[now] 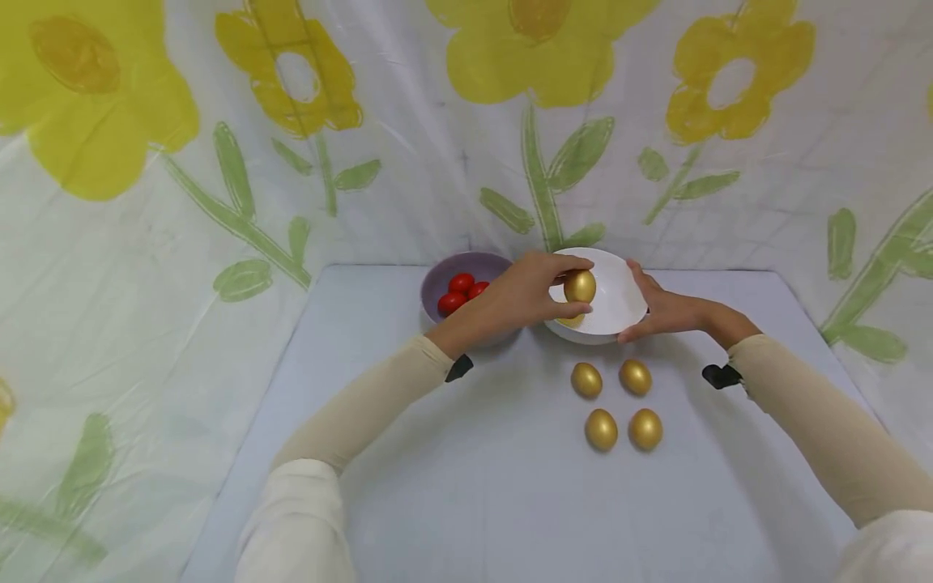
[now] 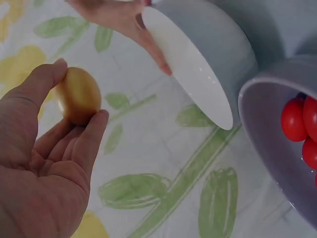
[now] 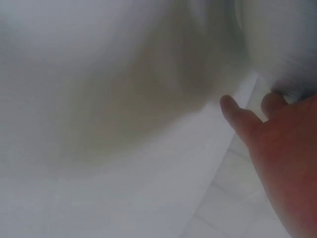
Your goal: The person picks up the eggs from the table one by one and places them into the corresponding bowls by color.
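Observation:
My left hand [image 1: 535, 287] pinches a golden egg [image 1: 580, 287] between thumb and fingertips, over the left part of a white bowl [image 1: 615, 295]. In the left wrist view the same egg [image 2: 79, 95] shows held up, apart from the bowl [image 2: 213, 54]. Just below it, part of another golden egg [image 1: 572, 319] shows inside the bowl. My right hand [image 1: 666, 312] grips the bowl's right side, thumb at the near rim and fingers at the far rim. In the right wrist view that hand [image 3: 282, 144] is beside the bowl's blurred side.
Left of the white bowl stands a purple bowl [image 1: 432, 279] holding several red eggs [image 1: 452, 304], partly hidden by my left forearm. Several golden eggs [image 1: 602, 430] lie on the pale table [image 1: 452, 486] in front of the white bowl. A flower-printed curtain [image 1: 408, 186] hangs behind the table.

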A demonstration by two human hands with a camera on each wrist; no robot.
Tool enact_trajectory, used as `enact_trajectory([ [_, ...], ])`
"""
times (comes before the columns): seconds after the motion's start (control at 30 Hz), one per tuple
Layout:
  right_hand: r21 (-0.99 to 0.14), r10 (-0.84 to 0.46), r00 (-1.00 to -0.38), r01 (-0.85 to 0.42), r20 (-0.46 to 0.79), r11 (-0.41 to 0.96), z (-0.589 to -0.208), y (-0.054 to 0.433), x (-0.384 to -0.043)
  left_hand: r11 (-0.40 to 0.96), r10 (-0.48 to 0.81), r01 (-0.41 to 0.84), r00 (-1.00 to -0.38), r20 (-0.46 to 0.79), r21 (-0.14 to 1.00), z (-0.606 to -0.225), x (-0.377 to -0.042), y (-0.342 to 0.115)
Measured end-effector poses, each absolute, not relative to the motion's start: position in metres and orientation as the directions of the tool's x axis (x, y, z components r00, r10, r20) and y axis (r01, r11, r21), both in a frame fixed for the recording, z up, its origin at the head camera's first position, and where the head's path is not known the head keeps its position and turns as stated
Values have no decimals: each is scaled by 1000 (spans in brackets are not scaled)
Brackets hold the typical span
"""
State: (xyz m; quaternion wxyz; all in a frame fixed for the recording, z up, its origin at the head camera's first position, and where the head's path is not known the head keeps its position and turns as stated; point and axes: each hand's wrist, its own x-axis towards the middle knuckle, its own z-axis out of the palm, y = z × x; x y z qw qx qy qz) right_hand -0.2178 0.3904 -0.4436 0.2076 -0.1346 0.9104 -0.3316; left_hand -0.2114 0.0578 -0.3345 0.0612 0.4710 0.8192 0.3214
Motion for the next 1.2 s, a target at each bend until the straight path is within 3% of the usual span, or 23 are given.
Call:
enact_trajectory([
  [0.3, -649, -370, -877, -92, -306, 755, -446, 390, -219, 555, 778, 697, -628, 13, 454, -358, -247, 77],
  [0.4, -639, -366, -877, -91, -313, 764, -448, 392, -219, 618, 759, 700, -650, -38, 358, -371, -257, 87],
  [0.57, -627, -354, -879, -84, -319, 774, -447, 394, -219, 668, 741, 723, -669, -63, 178, -389, -266, 106],
  [0.73, -644, -367, -876, -88, -314, 760, -446, 389, -218, 726, 688, 680, -721, -90, 103, -404, -265, 120],
  [1.2, -646, -357, -878, -76, -317, 760, -447, 392, -221, 794, 607, 593, -787, -112, 134, -423, -271, 138],
])
